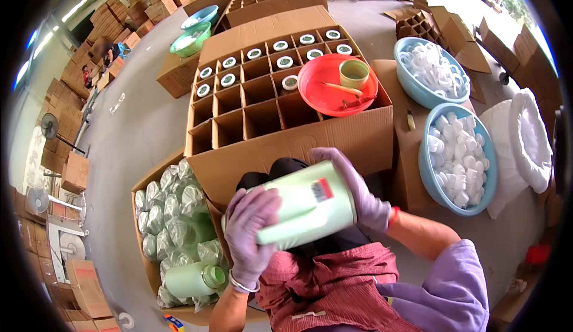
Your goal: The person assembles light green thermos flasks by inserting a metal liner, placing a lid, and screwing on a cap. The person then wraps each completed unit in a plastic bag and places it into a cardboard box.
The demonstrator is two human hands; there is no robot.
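Note:
Between my gloved hands I hold a pale green plastic bottle (307, 203) on its side above my lap; a small red and white label shows on it. My left hand (250, 230) wraps round its left end, blurred by motion. At the right end, my right hand (361, 194) presses against the base with the fingers along the top. Another pale green bottle (185, 279), uncapped, lies on plastic-wrapped bottles in the carton (140, 183) at my left. Ahead stands a divided carton (286, 138) with several white-capped bottles in its far cells; the nearest cells hold nothing visible.
On the divided carton's right corner rests a red basin (316, 96) with a green cup (354, 74) and a brush-like tool. Two blue basins at right hold white rings (433, 72) and white caps (458, 159). A white sack (507, 147) stands beyond. A box cutter (173, 323) lies lower left.

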